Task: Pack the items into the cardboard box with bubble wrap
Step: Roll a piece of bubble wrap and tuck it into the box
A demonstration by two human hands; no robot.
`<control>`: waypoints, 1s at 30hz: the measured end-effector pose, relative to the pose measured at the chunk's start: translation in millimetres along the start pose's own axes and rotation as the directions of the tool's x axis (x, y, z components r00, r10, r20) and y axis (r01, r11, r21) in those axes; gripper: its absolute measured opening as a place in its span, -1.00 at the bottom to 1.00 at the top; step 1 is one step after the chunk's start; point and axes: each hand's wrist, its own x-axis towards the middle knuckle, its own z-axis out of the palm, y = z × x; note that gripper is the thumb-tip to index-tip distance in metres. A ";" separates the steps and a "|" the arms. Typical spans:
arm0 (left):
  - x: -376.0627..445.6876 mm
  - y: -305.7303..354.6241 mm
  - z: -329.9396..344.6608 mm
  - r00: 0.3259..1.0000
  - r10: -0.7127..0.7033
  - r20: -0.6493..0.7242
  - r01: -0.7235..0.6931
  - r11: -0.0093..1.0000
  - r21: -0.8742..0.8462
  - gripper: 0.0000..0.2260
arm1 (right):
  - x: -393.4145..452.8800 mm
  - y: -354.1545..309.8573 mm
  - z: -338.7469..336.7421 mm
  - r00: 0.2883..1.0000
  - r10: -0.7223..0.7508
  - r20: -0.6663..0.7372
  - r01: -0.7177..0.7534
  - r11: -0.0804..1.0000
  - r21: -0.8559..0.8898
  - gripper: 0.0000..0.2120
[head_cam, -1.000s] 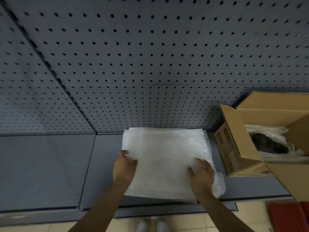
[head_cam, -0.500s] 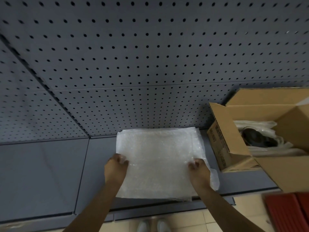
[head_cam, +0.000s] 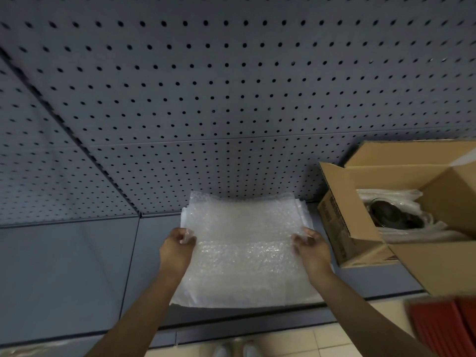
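Note:
A stack of white bubble wrap sheets [head_cam: 244, 251] lies on the grey shelf in front of me. My left hand [head_cam: 176, 249] pinches the left edge of the top sheet. At the sheet's right edge my right hand [head_cam: 310, 247] grips it too, and the sheet is raised a little off the stack. To the right stands an open cardboard box [head_cam: 342, 228] with its flaps up. Inside it a dark round item [head_cam: 391, 215] rests on white wrapping.
A grey pegboard wall [head_cam: 231, 99] rises right behind the shelf [head_cam: 64, 274]. A red ribbed object [head_cam: 448, 328] sits at the lower right, below the shelf. Tiled floor and the toes of shoes [head_cam: 234, 350] show at the bottom edge.
Both hands slid up the sheet's side edges and closed on them. The top sheet has lifted off the stack. The view shifted slightly, so the box sits lower left in frame.

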 end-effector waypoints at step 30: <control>-6.3 -44.0 13.7 0.951 0.143 0.274 -0.062 0.957 -0.282 -0.75 | -59.3 7.1 112.1 0.912 0.039 0.407 0.106 0.939 -0.327 -0.76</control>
